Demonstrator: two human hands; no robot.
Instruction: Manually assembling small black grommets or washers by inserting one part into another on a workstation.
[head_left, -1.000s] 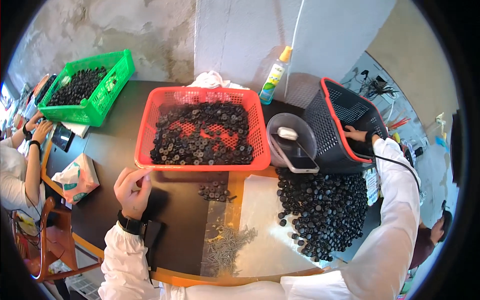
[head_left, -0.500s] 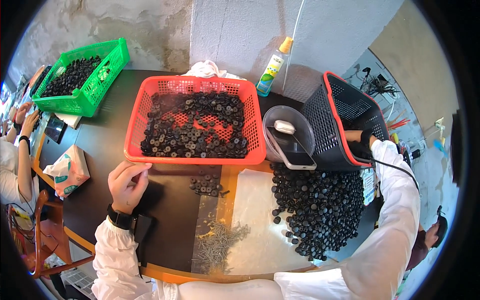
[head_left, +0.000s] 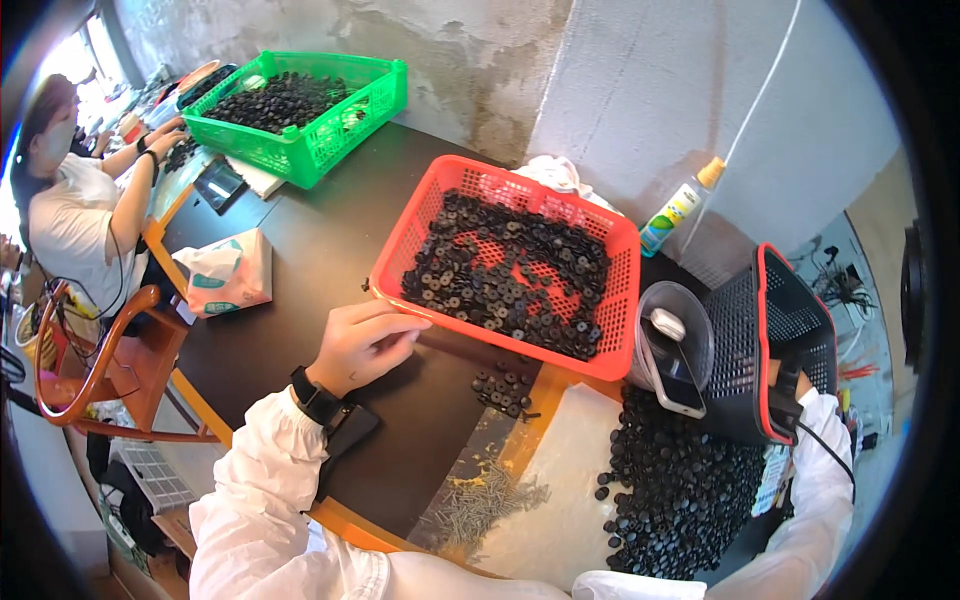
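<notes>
My left hand [head_left: 366,342] is beside the near rim of a red plastic basket [head_left: 612,365], its fingers curled and the thumb close to the index finger. Whatever the fingertips hold, if anything, is too small or hidden to name. Small black washer-like discs [head_left: 470,290] fill much of the basket. My right hand [head_left: 776,372] reaches inside a dark grey basket with a red rim [head_left: 766,330], and its fingers are hidden by the wall. In front of that basket lies a big heap of round black caps [head_left: 680,490].
Metal screws [head_left: 475,510] lie by a white sheet [head_left: 560,470], with loose discs [head_left: 505,388] nearby. A phone [head_left: 680,395] leans on a clear tub [head_left: 710,345]. Farther out are a spray bottle [head_left: 683,208], tissue pack [head_left: 228,273], green crate [head_left: 310,150] and another person [head_left: 85,215].
The view has swung left, so the table appears shifted right and tilted, and more of the other person shows. My left hand stays near the red rim; my right stays inside the dark basket.
</notes>
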